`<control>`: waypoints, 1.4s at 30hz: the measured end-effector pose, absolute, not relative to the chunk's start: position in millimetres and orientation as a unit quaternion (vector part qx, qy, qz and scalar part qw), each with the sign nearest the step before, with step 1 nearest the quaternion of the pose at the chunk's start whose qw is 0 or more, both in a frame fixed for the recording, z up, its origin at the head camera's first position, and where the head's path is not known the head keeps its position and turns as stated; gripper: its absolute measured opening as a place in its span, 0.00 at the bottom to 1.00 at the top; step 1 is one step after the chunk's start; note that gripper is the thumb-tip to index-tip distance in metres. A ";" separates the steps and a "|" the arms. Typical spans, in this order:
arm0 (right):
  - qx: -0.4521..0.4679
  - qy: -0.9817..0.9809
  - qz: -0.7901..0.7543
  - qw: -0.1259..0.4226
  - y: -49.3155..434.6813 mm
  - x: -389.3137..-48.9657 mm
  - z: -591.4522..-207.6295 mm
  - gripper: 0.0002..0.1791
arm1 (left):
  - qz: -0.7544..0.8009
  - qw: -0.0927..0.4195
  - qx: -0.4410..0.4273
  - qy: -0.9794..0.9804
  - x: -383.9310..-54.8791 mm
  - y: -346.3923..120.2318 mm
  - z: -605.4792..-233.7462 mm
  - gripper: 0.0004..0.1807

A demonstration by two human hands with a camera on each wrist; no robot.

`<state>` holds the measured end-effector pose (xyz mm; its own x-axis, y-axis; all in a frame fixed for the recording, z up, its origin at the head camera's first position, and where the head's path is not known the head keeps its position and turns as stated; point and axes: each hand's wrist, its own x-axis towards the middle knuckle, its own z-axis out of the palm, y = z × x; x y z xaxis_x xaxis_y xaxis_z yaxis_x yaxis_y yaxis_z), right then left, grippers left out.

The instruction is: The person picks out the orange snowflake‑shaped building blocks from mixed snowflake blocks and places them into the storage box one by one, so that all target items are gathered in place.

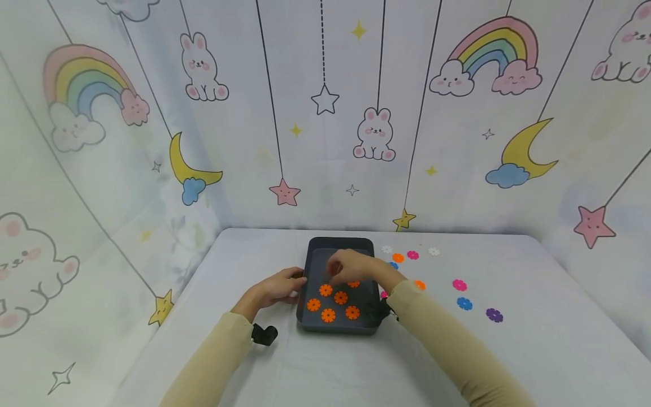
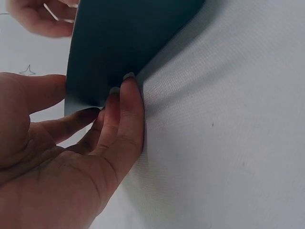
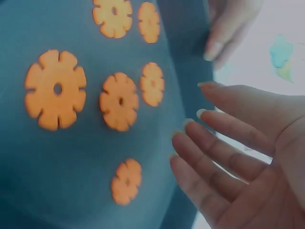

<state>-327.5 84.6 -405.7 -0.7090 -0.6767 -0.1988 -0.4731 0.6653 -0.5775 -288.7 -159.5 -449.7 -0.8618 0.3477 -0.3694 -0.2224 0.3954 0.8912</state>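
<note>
A dark grey rectangular tray (image 1: 366, 244) stands on the white table. Several flat orange flower-shaped discs (image 1: 328, 315), each notched round its edge with a small centre hole, lie spread on its floor. At the tray's left side my left hand (image 1: 278, 286) grips the wall, thumb at the rim and fingertips against the outer side (image 2: 128, 38). My right hand (image 1: 351, 265) hovers over the tray, fingers pointing down near an orange disc (image 1: 325, 290). In the right wrist view its fingers (image 3: 209, 143) are loosely bent and apart, with nothing visible between them.
Right of the tray lie loose flower discs: pink (image 1: 459, 285), blue (image 1: 464, 303), purple (image 1: 494, 315), orange (image 1: 419, 285) and white (image 1: 433, 251). My right forearm partly covers that side. A patterned cloth (image 1: 325, 181) hangs behind the table.
</note>
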 end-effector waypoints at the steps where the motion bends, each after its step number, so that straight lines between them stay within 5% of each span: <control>1: -0.326 0.889 -0.255 0.198 90.2 -325.0 -402.3 0.18 | 0.548 0.259 0.040 0.794 -288.7 -159.3 -450.0 0.28; 19: -0.268 0.916 -0.292 0.071 230.4 -296.0 -389.7 0.18 | 0.545 0.253 0.038 0.799 -292.8 -160.3 -454.4 0.29; 42: -0.175 0.932 -0.308 0.077 293.0 -290.8 -454.9 0.15 | 0.543 0.251 0.043 0.800 -289.7 -159.2 -453.5 0.29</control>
